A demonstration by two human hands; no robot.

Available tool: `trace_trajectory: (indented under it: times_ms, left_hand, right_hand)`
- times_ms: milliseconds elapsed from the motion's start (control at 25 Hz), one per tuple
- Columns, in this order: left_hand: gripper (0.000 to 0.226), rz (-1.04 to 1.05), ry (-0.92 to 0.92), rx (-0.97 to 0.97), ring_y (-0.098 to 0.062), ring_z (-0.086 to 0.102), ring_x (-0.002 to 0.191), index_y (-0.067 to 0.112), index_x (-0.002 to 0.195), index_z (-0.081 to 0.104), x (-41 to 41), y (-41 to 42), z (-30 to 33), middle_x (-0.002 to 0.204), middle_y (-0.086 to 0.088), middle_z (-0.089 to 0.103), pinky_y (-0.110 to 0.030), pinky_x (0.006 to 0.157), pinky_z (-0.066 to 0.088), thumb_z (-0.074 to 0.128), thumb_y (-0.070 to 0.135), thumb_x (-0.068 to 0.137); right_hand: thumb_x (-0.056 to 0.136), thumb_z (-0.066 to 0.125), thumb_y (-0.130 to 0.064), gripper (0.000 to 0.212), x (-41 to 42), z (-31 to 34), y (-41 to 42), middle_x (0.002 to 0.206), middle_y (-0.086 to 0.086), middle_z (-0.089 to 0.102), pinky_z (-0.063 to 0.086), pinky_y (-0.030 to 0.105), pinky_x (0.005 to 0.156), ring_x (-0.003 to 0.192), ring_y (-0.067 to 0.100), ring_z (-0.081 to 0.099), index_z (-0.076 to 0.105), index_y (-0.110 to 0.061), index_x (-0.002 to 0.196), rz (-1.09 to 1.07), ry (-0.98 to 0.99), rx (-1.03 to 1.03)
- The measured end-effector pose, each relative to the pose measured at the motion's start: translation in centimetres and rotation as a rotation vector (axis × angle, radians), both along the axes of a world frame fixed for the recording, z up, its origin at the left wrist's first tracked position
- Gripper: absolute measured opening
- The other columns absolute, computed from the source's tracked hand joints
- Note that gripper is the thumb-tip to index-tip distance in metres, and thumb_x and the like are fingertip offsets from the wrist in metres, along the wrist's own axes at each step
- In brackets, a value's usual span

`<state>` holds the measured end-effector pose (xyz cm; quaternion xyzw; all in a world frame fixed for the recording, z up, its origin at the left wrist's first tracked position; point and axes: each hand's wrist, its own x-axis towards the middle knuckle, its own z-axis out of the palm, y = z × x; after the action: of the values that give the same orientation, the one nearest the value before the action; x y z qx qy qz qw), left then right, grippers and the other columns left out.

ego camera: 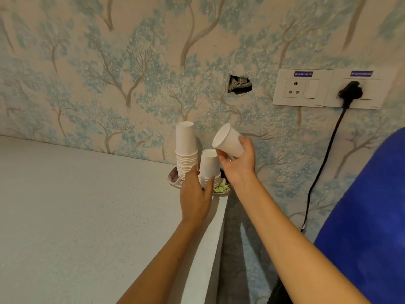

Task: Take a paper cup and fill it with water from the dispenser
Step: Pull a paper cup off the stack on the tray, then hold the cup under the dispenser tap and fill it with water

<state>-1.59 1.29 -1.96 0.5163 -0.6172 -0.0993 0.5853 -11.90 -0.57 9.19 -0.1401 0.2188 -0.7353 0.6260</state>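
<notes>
Nearest the camera, both bare forearms reach out over the pale bench (76, 205), toward the floral plate (221, 190) that sits at the bench's far right corner; everything else is placed from that plate.

The left hand (195, 196) rests at the plate's near edge, its fingers (209, 185) wrapped around the base of the short cup stack (209, 166) standing on the plate. The plate overhangs the corner slightly, so a downward or sideways push from this hand could tip it off the bench, and the stacks with it.

Just above and right of the plate, the right hand (237, 163) holds the paper cup (229, 140), clear of the stacks and tilted, bottom toward the camera. Its fingers are clamped around the cup near the rim end. Thin paper walls likely give easily: too hard a squeeze could crush the cup, and too light a hold could let it slip. A second cup may be nested inside unnoticed; I cannot tell.

At the plate's back left, the tall cup stack (186, 150) leans a little toward the wall, and a bump from the left hand could topple it.

Well right of the plate, a blue bottle (368, 216), probably the dispenser's, fills the frame edge. No tap is visible, so the cup is not yet filled.
</notes>
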Motion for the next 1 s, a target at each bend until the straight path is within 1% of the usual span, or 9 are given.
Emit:
trace_trajectory:
  times_ms: [80,200,320,440,560,640,720,840,1000]
  left_hand:
    - [0.042,-0.093,0.181,-0.004,-0.017,0.06,0.106,0.019,0.128,0.046,-0.9,2.0,1.7,0.118,-0.003,0.06,-0.038,0.087,0.054,0.043,0.044,0.095]
    - [0.043,-0.262,0.382,-0.03,-0.007,0.056,0.113,0.021,0.13,0.046,-2.3,5.3,4.2,0.123,0.003,0.058,-0.021,0.09,0.048,0.043,0.043,0.093]
    - [0.052,-0.378,0.376,-0.041,-0.011,0.057,0.116,0.016,0.132,0.045,-3.4,8.6,5.8,0.127,-0.004,0.059,-0.023,0.092,0.05,0.051,0.044,0.09]
    - [0.051,-0.356,0.349,-0.033,-0.004,0.064,0.1,0.013,0.122,0.053,-5.3,13.1,5.6,0.112,-0.001,0.066,-0.018,0.077,0.051,0.058,0.048,0.085]
    - [0.046,-0.292,0.33,-0.029,-0.005,0.066,0.094,0.018,0.116,0.057,-7.2,17.9,4.4,0.104,0.004,0.069,-0.015,0.071,0.051,0.058,0.052,0.084]
    - [0.049,-0.271,0.307,-0.024,-0.003,0.065,0.098,0.023,0.119,0.056,-8.3,21.4,3.7,0.108,0.006,0.069,-0.017,0.075,0.052,0.058,0.057,0.083]
    - [0.053,-0.254,0.283,-0.004,0.001,0.063,0.1,0.025,0.12,0.055,-9.1,24.7,3.1,0.111,0.009,0.067,-0.017,0.078,0.052,0.057,0.062,0.082]
    - [0.055,-0.261,0.21,0.029,0.005,0.06,0.103,0.031,0.124,0.05,-10.1,29.8,1.2,0.111,0.019,0.062,-0.012,0.079,0.048,0.056,0.066,0.081]
    - [0.052,-0.316,0.117,0.081,0.008,0.058,0.106,0.033,0.128,0.044,-11.9,35.9,-2.7,0.115,0.025,0.059,-0.011,0.083,0.047,0.057,0.059,0.084]
  right_hand:
    - [0.086,0.056,-0.026,0.04,0.0,-0.3,2.5,0.115,0.021,0.051,0.054,0.041,0.079,0.102,0.034,0.053,0.05,-0.004,0.119,0.124,-0.093,0.028]
    - [0.088,0.051,-0.035,0.048,-0.8,-1.0,6.9,0.109,0.023,0.057,0.053,0.035,0.077,0.095,0.033,0.059,0.051,-0.002,0.123,0.259,-0.083,0.031]
    - [0.087,0.052,-0.038,0.045,-2.0,-1.7,11.4,0.1,0.016,0.064,0.053,0.033,0.074,0.088,0.027,0.062,0.058,-0.007,0.119,0.334,0.01,0.062]
    - [0.088,0.052,-0.033,0.034,-4.0,-2.3,16.6,0.094,0.013,0.068,0.052,0.035,0.079,0.089,0.026,0.063,0.064,-0.008,0.107,0.381,0.104,0.073]
    - [0.089,0.05,-0.024,0.024,-6.3,-2.6,21.6,0.082,0.013,0.07,0.055,0.034,0.07,0.079,0.025,0.065,0.066,-0.007,0.094,0.375,0.209,0.085]
    - [0.092,0.048,-0.021,0.02,-8.1,-3.4,25.0,0.091,0.013,0.068,0.053,0.035,0.076,0.084,0.023,0.064,0.064,-0.01,0.097,0.317,0.406,0.086]
    - [0.094,0.048,-0.019,0.021,-9.8,-4.3,28.3,0.11,0.01,0.065,0.05,0.036,0.089,0.1,0.02,0.061,0.06,-0.018,0.112,0.238,0.695,0.024]
    - [0.087,0.062,-0.016,0.057,-12.7,-5.5,33.8,0.137,0.003,0.051,0.044,0.033,0.101,0.122,0.015,0.051,0.039,-0.023,0.139,0.151,0.975,-0.103]
    - [0.076,0.076,-0.028,0.087,-16.3,-7.2,39.7,0.145,-0.004,0.04,0.04,0.031,0.105,0.131,0.012,0.039,0.026,-0.028,0.146,0.243,1.273,-0.177]
